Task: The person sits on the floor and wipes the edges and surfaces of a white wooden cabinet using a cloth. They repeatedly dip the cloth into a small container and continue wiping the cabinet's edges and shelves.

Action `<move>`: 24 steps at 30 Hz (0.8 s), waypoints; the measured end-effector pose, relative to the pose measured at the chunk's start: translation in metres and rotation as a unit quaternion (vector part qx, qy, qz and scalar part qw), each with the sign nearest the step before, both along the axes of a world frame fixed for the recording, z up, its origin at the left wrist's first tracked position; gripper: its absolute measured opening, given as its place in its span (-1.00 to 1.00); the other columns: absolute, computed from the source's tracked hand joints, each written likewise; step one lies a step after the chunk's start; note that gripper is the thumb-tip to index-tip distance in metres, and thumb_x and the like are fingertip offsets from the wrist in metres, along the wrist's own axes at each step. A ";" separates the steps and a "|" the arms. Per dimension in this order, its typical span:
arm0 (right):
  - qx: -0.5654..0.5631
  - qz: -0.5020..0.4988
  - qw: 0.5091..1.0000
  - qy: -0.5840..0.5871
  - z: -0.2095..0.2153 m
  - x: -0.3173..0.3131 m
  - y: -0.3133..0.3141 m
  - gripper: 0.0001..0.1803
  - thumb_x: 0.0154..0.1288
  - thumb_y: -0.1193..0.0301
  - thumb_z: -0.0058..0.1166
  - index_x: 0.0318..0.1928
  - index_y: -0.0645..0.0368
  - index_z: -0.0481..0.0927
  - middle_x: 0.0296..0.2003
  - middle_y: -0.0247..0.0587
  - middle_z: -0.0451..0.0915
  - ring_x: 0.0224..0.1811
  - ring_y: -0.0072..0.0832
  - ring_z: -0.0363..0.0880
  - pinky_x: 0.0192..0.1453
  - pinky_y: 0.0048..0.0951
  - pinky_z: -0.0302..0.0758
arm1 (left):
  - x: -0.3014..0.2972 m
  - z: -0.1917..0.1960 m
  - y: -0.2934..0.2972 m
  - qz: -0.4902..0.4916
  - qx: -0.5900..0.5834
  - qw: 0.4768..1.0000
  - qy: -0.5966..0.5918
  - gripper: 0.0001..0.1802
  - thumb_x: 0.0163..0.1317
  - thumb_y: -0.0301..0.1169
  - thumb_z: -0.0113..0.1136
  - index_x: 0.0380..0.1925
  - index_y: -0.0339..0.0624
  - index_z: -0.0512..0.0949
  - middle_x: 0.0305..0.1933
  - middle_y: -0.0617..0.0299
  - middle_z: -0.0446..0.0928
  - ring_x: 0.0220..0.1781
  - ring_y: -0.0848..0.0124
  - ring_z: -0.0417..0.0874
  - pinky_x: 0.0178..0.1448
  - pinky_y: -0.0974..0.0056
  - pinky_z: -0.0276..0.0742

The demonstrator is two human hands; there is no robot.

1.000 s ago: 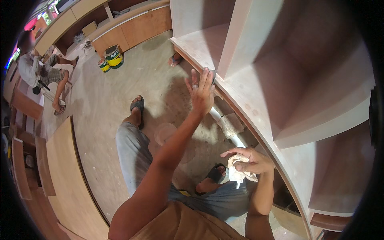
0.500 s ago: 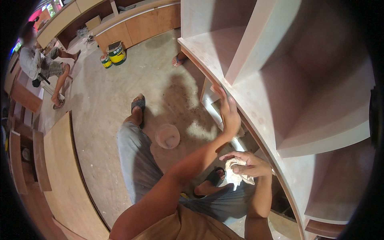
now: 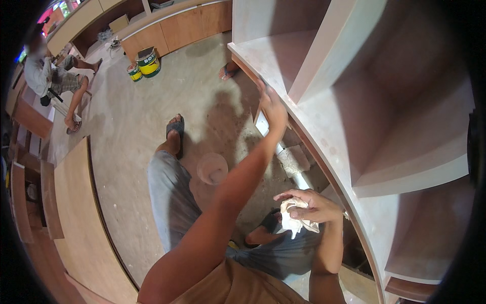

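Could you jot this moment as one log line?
left hand: at curved shelf edge | right hand: holding crumpled white cloth | floor: two cans

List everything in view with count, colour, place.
shelf unit: one, whitish, right
cloth: one, white, lower centre
pipe: one, white, beside shelf unit
paint cans: two, green and yellow, upper left
tub: one, translucent, centre
wooden panel: one, tan, left
cabinets: several, brown, top left
seated person: one, in grey, far left
another's foot: one, sandalled, upper centre
trousers: one pair, blue, lower centre
sandals: two, dark, on own feet
own shirt: one, brown, bottom
left grip: one, bare, at shelf unit's edge
right grip: one, bare, holding cloth
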State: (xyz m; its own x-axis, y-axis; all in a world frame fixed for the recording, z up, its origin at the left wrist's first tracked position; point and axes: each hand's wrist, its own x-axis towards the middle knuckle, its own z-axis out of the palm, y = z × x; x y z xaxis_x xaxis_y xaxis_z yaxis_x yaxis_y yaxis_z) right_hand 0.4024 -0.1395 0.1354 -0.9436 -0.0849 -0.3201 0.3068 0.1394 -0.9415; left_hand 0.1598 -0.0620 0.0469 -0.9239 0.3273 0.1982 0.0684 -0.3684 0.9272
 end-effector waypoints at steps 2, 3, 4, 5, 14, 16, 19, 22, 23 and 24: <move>-0.020 0.008 0.999 -0.032 -0.001 0.001 0.001 -0.45 0.44 0.17 0.16 0.31 0.15 0.42 -0.05 -0.24 0.62 -0.05 -0.50 0.56 0.04 -0.44 0.50 | 0.001 0.003 -0.002 0.017 0.000 1.000 -0.013 -0.35 0.57 -0.22 -0.28 0.47 -0.49 0.01 0.57 -0.26 0.00 0.59 -0.08 0.08 0.62 0.11 -0.02; -0.015 -0.001 1.000 -0.012 -0.001 0.000 0.000 -0.45 0.43 0.18 0.16 0.31 0.15 0.42 -0.04 -0.23 0.62 -0.05 -0.49 0.57 0.04 -0.44 0.50 | 0.004 0.008 0.002 0.023 0.002 1.000 -0.020 -0.35 0.57 -0.22 -0.28 0.46 -0.50 0.02 0.57 -0.26 0.00 0.58 -0.09 0.09 0.62 0.12 -0.02; -0.010 -0.007 1.000 0.009 -0.004 -0.006 -0.001 -0.45 0.43 0.18 0.17 0.31 0.15 0.42 -0.04 -0.23 0.63 -0.04 -0.49 0.57 0.04 -0.43 0.50 | 0.038 0.005 -0.004 0.021 0.006 1.000 0.010 -0.33 0.56 -0.21 -0.28 0.50 -0.43 -0.03 0.60 -0.24 -0.08 0.63 -0.08 -0.06 0.64 -0.02 -0.16; -0.003 -0.017 0.999 0.027 -0.006 -0.010 -0.001 -0.45 0.42 0.19 0.17 0.31 0.15 0.42 -0.03 -0.22 0.63 -0.04 -0.48 0.58 0.04 -0.43 0.51 | 0.078 -0.004 -0.013 -0.006 -0.020 0.999 0.041 -0.32 0.56 -0.21 -0.28 0.52 -0.38 -0.07 0.62 -0.20 -0.15 0.65 -0.07 -0.15 0.63 -0.10 -0.25; -0.009 -0.057 0.989 0.133 -0.005 0.006 0.011 -0.46 0.38 0.31 0.23 0.28 0.27 0.45 0.08 -0.15 0.62 -0.02 -0.48 0.59 0.08 -0.41 0.52 | -0.078 -0.008 0.016 0.044 -0.023 0.998 0.046 -0.32 0.57 -0.17 -0.31 0.49 -0.45 -0.02 0.61 -0.24 -0.15 0.62 -0.18 -0.11 0.65 -0.05 -0.19; -0.033 -0.058 0.992 0.110 -0.005 -0.001 0.012 -0.46 0.37 0.36 0.23 0.28 0.29 0.44 -0.01 -0.21 0.64 -0.09 -0.50 0.59 0.03 -0.42 0.52 | -0.082 0.002 0.019 0.071 -0.078 0.993 0.052 -0.33 0.57 -0.18 -0.32 0.49 -0.45 -0.02 0.60 -0.27 -0.15 0.62 -0.18 -0.11 0.64 -0.06 -0.18; -0.037 -0.053 0.995 0.075 -0.006 -0.019 0.014 -0.45 0.37 0.33 0.23 0.29 0.28 0.44 -0.11 -0.25 0.65 -0.17 -0.52 0.57 -0.03 -0.42 0.50 | 0.030 -0.019 0.003 0.036 -0.032 0.987 0.150 -0.36 0.56 -0.21 -0.32 0.49 -0.42 0.03 0.60 -0.25 -0.09 0.63 -0.16 -0.12 0.64 -0.07 -0.20; -0.013 -0.032 0.995 0.090 -0.002 -0.027 0.014 -0.46 0.37 0.33 0.23 0.27 0.29 0.46 -0.18 -0.27 0.65 -0.23 -0.54 0.56 -0.07 -0.47 0.49 | 0.012 -0.013 0.005 0.014 -0.016 0.989 0.144 -0.37 0.56 -0.22 -0.30 0.50 -0.37 0.04 0.60 -0.19 -0.05 0.63 -0.11 -0.09 0.63 -0.15 -0.21; 0.001 -0.025 0.994 0.108 -0.003 -0.027 0.015 -0.47 0.37 0.33 0.23 0.27 0.29 0.46 -0.18 -0.27 0.65 -0.24 -0.54 0.56 -0.07 -0.48 0.49 | -0.017 -0.002 0.012 0.020 -0.017 0.991 0.134 -0.37 0.56 -0.22 -0.29 0.50 -0.36 0.04 0.60 -0.17 -0.04 0.63 -0.10 -0.08 0.62 -0.17 -0.21; -0.008 -0.013 0.995 0.099 -0.003 -0.027 0.014 -0.48 0.37 0.35 0.23 0.26 0.30 0.47 -0.18 -0.24 0.66 -0.22 -0.53 0.58 -0.06 -0.48 0.49 | -0.060 0.005 0.014 0.063 -0.037 0.985 0.154 -0.38 0.57 -0.20 -0.30 0.49 -0.36 0.07 0.60 -0.16 -0.02 0.62 -0.08 -0.02 0.60 -0.21 -0.16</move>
State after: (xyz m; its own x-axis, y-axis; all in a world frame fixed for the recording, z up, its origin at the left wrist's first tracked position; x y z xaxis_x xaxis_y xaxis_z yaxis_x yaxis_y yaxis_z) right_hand 0.3756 -0.1257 0.1325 -0.9900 -0.0636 -0.1262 0.1180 0.1189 -0.9859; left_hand 0.1000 -0.0483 0.0514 -0.8578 0.2373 0.4560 0.3923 -0.2710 0.8790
